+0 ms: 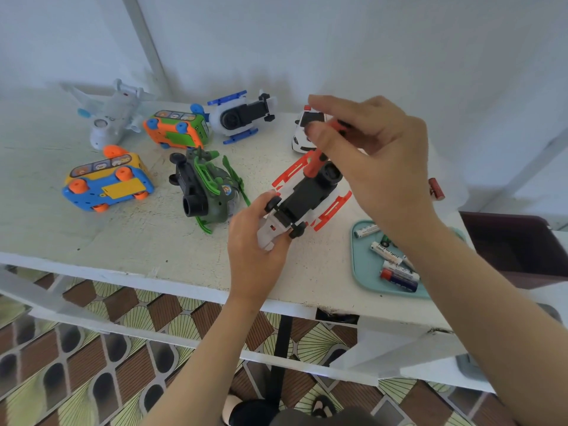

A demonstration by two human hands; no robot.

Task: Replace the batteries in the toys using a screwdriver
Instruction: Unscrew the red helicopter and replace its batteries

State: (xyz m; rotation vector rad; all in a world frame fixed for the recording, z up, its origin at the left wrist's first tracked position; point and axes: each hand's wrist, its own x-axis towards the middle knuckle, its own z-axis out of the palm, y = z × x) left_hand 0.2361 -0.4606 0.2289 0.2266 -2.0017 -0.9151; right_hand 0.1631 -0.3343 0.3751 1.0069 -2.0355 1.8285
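1. Toy helicopter (302,198), red and white, belly up, lifted just above the table (123,241), near the front edge and right of the middle.
2. Gripped at the tail end by the left hand (255,250), fingers curled round it.
3. Red screwdriver (315,162) standing on the black belly, pinched at the top by the right hand (378,155), other fingers spread out.
4. Step in hand, most likely: turning out the screw of the battery door.
5. Next move, by the look of it: tip kept straight in the screw, toy held steady, then door off and old batteries out.
6. Fresh batteries (399,275) lying in a blue-green tray (365,278) at the front right corner, partly hidden behind the right arm.
7. Other toys (107,186) lying toward the back edge and the left side, several belly up.
8. Hard to make out: the screw and the tip, too small and blurry; no telling if the door is loose yet. Small red thing (436,189) at the right edge, too blurry to name.
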